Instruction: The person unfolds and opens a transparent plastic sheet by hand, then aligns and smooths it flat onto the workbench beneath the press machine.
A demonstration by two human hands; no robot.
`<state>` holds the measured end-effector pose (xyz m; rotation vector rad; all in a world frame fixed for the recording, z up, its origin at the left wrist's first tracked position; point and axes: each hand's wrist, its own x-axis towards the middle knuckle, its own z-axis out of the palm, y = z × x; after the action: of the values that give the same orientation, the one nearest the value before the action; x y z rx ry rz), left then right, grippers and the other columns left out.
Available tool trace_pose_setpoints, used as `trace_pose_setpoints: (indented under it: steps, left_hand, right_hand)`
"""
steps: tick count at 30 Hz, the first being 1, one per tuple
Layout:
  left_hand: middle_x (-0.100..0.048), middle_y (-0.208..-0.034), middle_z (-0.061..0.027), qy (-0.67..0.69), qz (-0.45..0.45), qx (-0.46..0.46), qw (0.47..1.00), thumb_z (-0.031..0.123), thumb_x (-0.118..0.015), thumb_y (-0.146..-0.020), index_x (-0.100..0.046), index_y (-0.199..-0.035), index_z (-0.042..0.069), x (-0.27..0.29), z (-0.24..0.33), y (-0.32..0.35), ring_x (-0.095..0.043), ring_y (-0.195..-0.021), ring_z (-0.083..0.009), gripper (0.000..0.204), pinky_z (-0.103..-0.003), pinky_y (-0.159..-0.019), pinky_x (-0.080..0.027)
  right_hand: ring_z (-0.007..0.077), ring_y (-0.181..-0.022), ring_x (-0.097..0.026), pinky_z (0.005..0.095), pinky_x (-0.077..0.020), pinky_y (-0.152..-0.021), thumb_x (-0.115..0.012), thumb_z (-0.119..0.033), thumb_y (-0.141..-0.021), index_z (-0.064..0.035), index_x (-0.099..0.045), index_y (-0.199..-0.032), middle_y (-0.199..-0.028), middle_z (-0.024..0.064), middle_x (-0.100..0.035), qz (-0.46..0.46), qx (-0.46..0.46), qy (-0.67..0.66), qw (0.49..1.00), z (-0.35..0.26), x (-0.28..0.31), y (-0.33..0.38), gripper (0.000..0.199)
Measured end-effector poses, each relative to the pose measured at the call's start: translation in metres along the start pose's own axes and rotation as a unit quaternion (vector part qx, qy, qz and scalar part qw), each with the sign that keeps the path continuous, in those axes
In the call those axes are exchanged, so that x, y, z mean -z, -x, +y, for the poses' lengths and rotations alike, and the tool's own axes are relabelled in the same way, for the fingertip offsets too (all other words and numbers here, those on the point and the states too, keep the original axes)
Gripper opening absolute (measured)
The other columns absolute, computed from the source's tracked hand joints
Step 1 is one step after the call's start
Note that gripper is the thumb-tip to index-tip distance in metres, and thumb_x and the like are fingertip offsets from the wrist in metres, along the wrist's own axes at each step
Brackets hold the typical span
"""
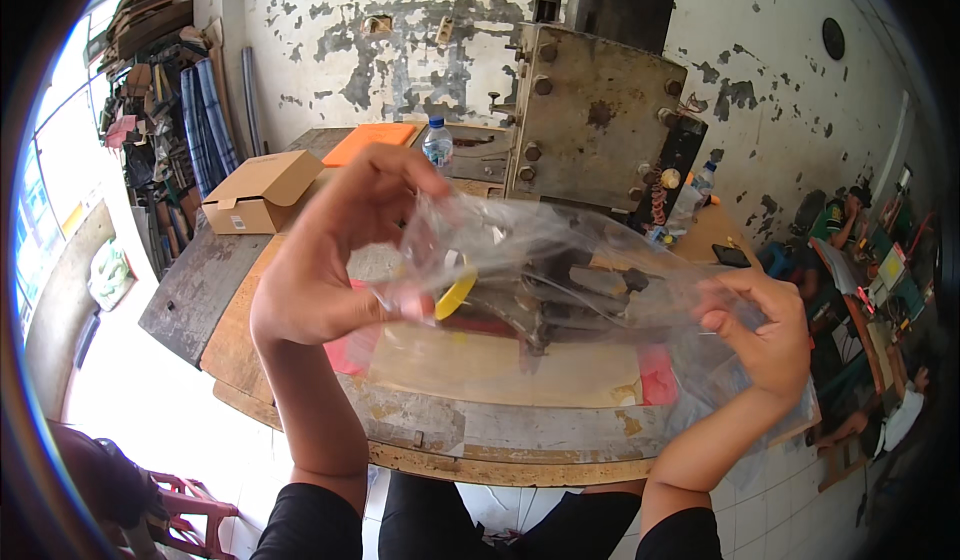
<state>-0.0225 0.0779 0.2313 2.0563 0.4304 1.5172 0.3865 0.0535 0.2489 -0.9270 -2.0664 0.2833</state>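
Stretched between my hands, above the table, is a clear plastic bag (610, 305). My left hand (325, 250) grips its left end, with thumb and fingers curved around the crumpled film. The other end is pinched between the thumb and fingers of my right hand (760, 330). A yellow oval piece (456, 295) shows close to my left thumb; whether it is inside the bag or stuck on it, I cannot tell. Dark metal shapes show blurred through the film. Below the bag, a tan flat board or sheet (500, 368) lies over pink material (657, 375).
A heavy metal press (595, 120) stands at the table's back. An open cardboard box (262, 192), an orange folder (368, 144) and a water bottle (437, 144) are at the back left. A phone (730, 256) lies at the right. People sit farther right.
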Motion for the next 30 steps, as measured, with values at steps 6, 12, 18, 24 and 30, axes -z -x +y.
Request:
trace_pose_setpoints:
  steps: [6,12,18,24,30]
  left_hand:
    - [-0.059,-0.138,-0.0153,-0.062,-0.17,0.076,0.98,0.049,-0.1,-0.073,-0.054,-0.141,-0.004,-0.018,0.011,-0.007,-0.061,-0.127,-0.0243,0.098,-0.039,-0.106,-0.048]
    - [-0.067,-0.119,-0.0069,-0.042,0.028,0.123,0.991,0.049,-0.085,-0.091,-0.065,-0.128,-0.001,-0.065,0.008,-0.02,-0.064,-0.11,-0.015,0.066,-0.032,-0.099,-0.05]
    - [-0.069,-0.116,-0.0082,-0.032,0.06,0.102,0.992,0.052,-0.07,-0.101,-0.068,-0.125,-0.001,-0.057,0.006,-0.017,-0.067,-0.096,-0.0148,0.059,-0.029,-0.078,-0.056]
    - [-0.067,-0.116,-0.0092,-0.035,0.046,0.119,0.991,0.061,-0.072,-0.096,-0.069,-0.121,-0.003,-0.053,0.016,-0.014,-0.065,-0.098,-0.0163,0.069,-0.029,-0.081,-0.053]
    - [-0.062,-0.115,-0.0104,-0.051,0.001,0.054,0.997,0.076,-0.073,-0.086,-0.07,-0.115,-0.002,-0.054,0.02,-0.014,-0.061,-0.107,-0.0227,0.083,-0.038,-0.095,-0.047]
  right_hand:
    - [0.0224,-0.088,-0.07,0.0324,-0.0535,-0.082,-0.083,-0.005,-0.086,0.0038,-0.075,-0.108,-0.093,0.0113,-0.074,0.062,0.052,0.094,0.992,0.004,0.01,0.0,0.025]
    - [0.0259,-0.111,-0.066,0.0339,-0.0483,-0.099,-0.077,-0.006,-0.093,0.0022,-0.072,-0.111,-0.113,0.0134,-0.072,0.269,0.038,0.224,0.936,-0.007,0.003,-0.002,0.02]
    - [0.0261,-0.102,-0.069,0.0362,-0.0538,-0.09,-0.071,-0.001,-0.092,0.004,-0.072,-0.111,-0.11,0.0129,-0.073,0.278,0.139,0.238,0.92,-0.03,-0.006,0.048,0.02]
    - [0.0275,-0.105,-0.072,0.0351,-0.0565,-0.087,-0.067,-0.003,-0.095,0.0034,-0.07,-0.124,-0.12,0.0188,-0.073,0.094,-0.072,0.098,0.988,-0.012,-0.078,0.102,0.03]
    - [0.0353,-0.119,-0.07,0.0438,-0.0554,-0.101,-0.054,-0.011,-0.105,0.0117,-0.06,-0.14,-0.136,0.0226,-0.069,0.197,-0.206,-0.286,0.915,0.043,-0.116,0.13,0.042]
